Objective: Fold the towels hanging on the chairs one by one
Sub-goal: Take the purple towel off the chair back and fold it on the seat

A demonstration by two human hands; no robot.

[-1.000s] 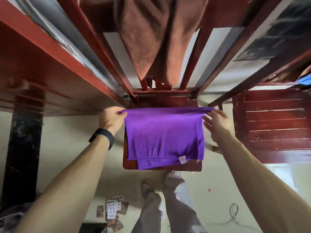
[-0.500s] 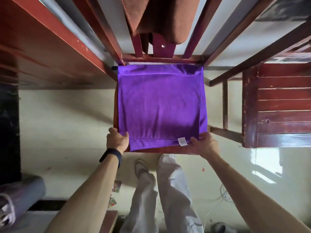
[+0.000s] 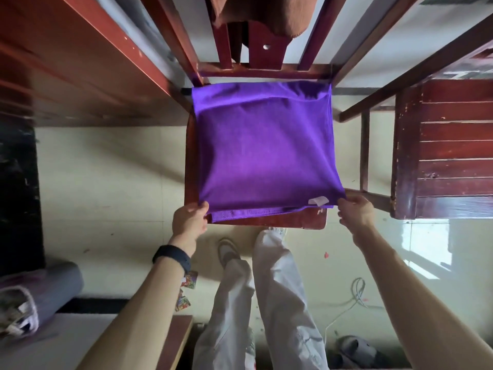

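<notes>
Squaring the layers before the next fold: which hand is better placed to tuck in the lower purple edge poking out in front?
Probably left. The left hand pinches the towel corner right beside the poking lower edge; the right hand pinches the far corner, where that edge is hidden.

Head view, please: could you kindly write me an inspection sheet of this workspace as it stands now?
Surface: red wooden chair seat, mostly covered by the purple towel.
Job's things: purple towel lies in folded layers, white tag near its front right corner; brown towel hangs over the chair back.
Clutter: playing cards on the floor; grey rolled mat at left; grey slipper at the bottom.
Hands: left hand pinches the towel's near left corner; right hand pinches the near right corner.
Cables: white cable loose on the floor.
Surroundings: second red chair at right; pale floor.
</notes>
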